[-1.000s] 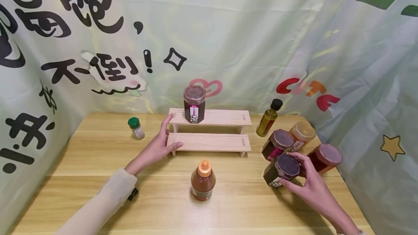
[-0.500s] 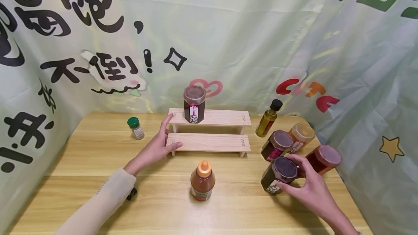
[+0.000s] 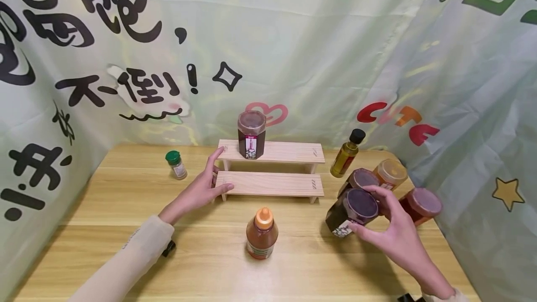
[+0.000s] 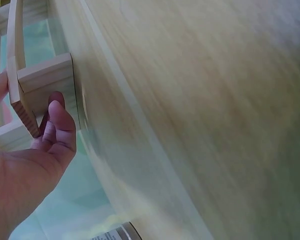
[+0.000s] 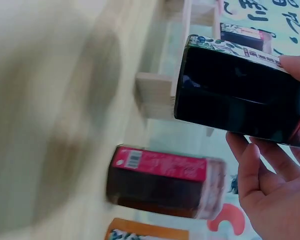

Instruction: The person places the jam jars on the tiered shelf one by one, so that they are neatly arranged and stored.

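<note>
My right hand (image 3: 394, 232) grips a dark hexagonal jar (image 3: 350, 211) near its lid, between thumb and fingers. In the right wrist view the held jar (image 5: 235, 92) is raised off the table, its patterned label facing up. My left hand (image 3: 205, 181) holds the left end of a two-step wooden shelf (image 3: 272, 184). The left wrist view shows its thumb and curled fingers around the lower step's end (image 4: 27, 107). Another dark jar (image 3: 251, 141) stands on the upper step, toward the left. Behind the held jar, partly hidden, is a jar with a pink label (image 5: 160, 172).
A sauce bottle with an orange cap (image 3: 262, 236) stands in front of the shelf. Left of the shelf is a green-capped shaker (image 3: 176, 167). An oil bottle (image 3: 346, 155), an orange-yellow jar (image 3: 390, 174) and a reddish jar (image 3: 421, 206) stand on the right. Printed cloth hangs behind.
My right hand has lifted the dark jar off the table and brought it left and slightly toward the shelf, tilting it. The left hand keeps its hold on the shelf.
</note>
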### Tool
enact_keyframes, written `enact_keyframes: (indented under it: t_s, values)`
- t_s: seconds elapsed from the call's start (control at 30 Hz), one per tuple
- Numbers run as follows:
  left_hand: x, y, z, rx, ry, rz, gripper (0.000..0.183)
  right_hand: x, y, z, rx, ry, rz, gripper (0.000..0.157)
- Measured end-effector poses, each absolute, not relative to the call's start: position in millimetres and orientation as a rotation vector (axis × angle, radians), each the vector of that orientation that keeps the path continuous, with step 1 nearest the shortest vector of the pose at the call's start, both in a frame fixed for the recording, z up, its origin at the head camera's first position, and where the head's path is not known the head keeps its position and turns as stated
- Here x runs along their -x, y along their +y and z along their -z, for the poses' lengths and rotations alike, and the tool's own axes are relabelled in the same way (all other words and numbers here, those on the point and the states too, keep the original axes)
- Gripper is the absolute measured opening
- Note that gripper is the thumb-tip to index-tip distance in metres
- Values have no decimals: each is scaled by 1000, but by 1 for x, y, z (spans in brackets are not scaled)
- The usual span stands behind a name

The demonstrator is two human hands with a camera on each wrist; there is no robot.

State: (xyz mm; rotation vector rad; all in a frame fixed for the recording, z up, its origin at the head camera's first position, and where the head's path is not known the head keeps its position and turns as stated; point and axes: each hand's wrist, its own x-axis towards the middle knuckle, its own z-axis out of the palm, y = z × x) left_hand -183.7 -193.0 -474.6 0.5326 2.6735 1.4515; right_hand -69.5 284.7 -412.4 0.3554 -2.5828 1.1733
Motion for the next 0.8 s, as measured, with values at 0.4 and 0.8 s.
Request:
enact_keyframes:
  t_s: [0.4,0.8]
  values:
    - [183,-194,476,-502,2679,-1439,110,99,262,393,-425,-2514,-1271,90]
    - [184,-193,474,-506,2664,-1441,111,134,243,380,-495,-2479,-1426,86]
